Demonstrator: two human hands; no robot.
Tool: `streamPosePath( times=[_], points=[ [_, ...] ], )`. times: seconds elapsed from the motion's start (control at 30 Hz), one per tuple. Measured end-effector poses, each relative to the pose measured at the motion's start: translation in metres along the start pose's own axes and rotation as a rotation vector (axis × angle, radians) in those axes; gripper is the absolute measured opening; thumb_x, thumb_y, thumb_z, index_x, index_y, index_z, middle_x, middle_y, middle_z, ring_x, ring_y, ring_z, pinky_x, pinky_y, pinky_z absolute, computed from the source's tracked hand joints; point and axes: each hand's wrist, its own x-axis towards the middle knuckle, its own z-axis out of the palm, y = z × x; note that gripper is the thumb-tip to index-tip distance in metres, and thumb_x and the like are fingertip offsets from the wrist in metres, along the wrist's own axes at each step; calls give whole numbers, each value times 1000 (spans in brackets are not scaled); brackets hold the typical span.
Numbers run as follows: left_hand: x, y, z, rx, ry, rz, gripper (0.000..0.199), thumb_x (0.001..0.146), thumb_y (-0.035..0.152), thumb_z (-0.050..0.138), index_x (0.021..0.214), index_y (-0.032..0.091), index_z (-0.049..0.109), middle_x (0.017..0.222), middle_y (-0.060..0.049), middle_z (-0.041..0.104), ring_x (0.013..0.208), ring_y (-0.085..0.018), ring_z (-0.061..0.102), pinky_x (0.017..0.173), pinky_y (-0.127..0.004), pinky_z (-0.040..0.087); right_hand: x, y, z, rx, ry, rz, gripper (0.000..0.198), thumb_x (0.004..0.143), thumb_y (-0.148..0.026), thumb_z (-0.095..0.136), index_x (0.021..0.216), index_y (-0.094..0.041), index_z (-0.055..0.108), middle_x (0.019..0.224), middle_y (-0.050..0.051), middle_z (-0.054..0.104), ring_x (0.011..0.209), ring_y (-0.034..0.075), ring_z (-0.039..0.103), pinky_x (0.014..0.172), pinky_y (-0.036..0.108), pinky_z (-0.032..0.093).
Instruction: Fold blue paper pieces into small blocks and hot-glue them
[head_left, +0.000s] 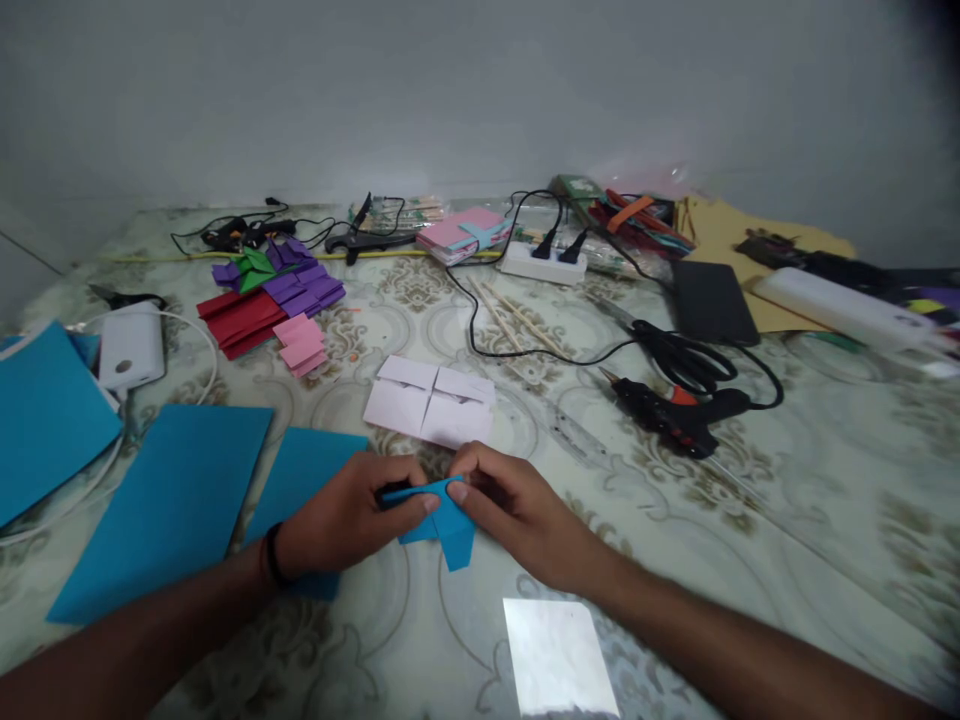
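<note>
A small piece of folded blue paper is held above the patterned tabletop, near the middle of the view. My left hand is closed on its left side, thumb on the near face. On the right side, my right hand pinches the same paper between thumb and fingers. One flap of it hangs down between the hands. Just beyond the hands lies a creased white paper with a cross of folds. Beneath my left wrist is a flat blue sheet. A pale, shiny square lies near my right forearm.
More blue sheets and a white power bank are at left. Folded purple, red and pink papers lie behind. At right are black-handled scissors, a black glue gun and a phone-like black slab. A power strip trails cables.
</note>
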Motion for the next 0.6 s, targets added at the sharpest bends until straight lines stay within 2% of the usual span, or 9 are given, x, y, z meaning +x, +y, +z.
streamPosePath(
  times=[0.23, 0.37, 0.6],
  points=[
    [1, 1, -2, 0, 20, 6, 34, 97, 30, 60, 66, 17, 50, 61, 6, 43, 59, -10, 37, 55, -25, 28, 1, -4, 1, -175, -9, -23, 35, 99, -37, 60, 71, -19, 50, 64, -5, 44, 60, 11, 39, 54, 24, 30],
    [0, -2, -1, 34, -9, 6, 35, 97, 30, 60, 66, 17, 48, 60, 6, 42, 59, -10, 37, 54, -26, 26, 1, -2, 1, -117, 7, -14, 33, 99, -39, 61, 74, -19, 53, 64, -5, 45, 58, 10, 39, 53, 23, 31],
    [0, 2, -1, 88, -23, 11, 33, 94, 23, 59, 65, 18, 45, 60, 6, 37, 59, -10, 33, 55, -27, 24, 3, -3, -2, -72, -71, 6, 35, 98, -43, 64, 75, -18, 54, 66, -5, 46, 60, 11, 39, 55, 23, 32]
  ],
)
